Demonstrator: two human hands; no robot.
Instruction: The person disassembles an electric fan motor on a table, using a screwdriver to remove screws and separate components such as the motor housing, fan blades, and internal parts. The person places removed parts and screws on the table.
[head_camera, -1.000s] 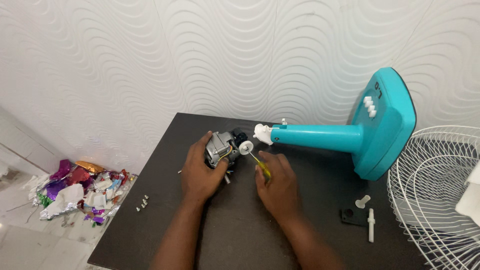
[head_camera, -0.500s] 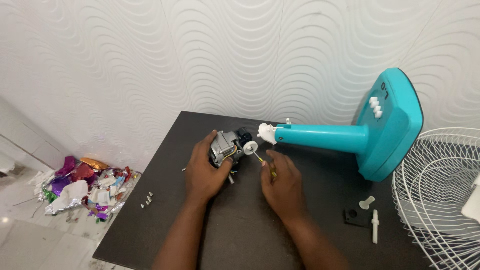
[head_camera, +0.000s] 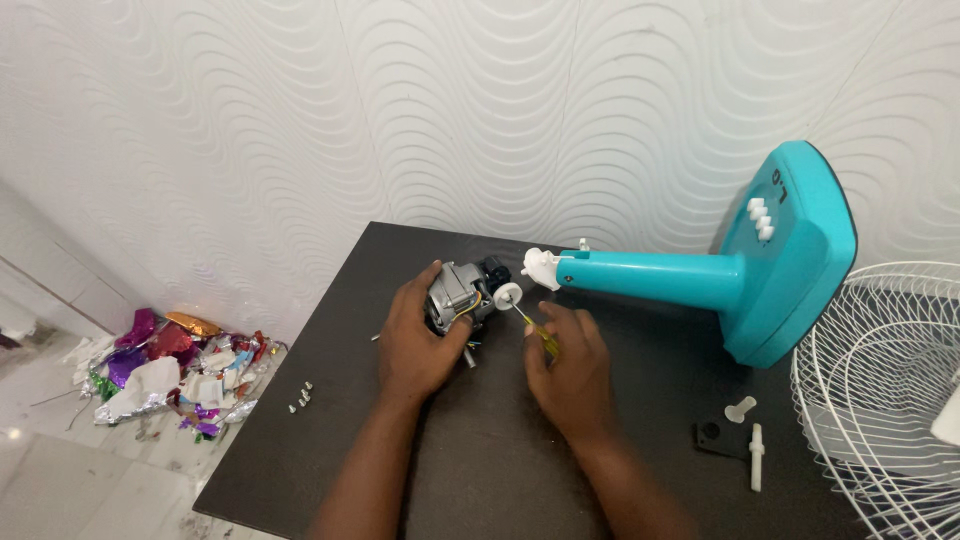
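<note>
My left hand (head_camera: 418, 340) grips a grey metal fan motor (head_camera: 458, 290) with a black rear part and coloured wires, held on the dark table (head_camera: 480, 470). A white round plastic piece (head_camera: 507, 295) sits on the motor's right side. My right hand (head_camera: 567, 370) is closed around a yellow-handled screwdriver (head_camera: 535, 332), its tip at the white piece. A teal fan stand (head_camera: 700, 275) lies on its side just to the right, its white top end close to the motor.
A white wire fan guard (head_camera: 880, 380) lies at the right table edge. A black square part (head_camera: 715, 438) and white plastic pegs (head_camera: 757, 455) rest nearby. Small screws (head_camera: 300, 398) sit at the left edge. Crumpled foil wrappers (head_camera: 170, 375) litter the floor.
The view has shifted slightly, so everything sits a little to the right. Both hands keep the same hold on the motor and screwdriver.
</note>
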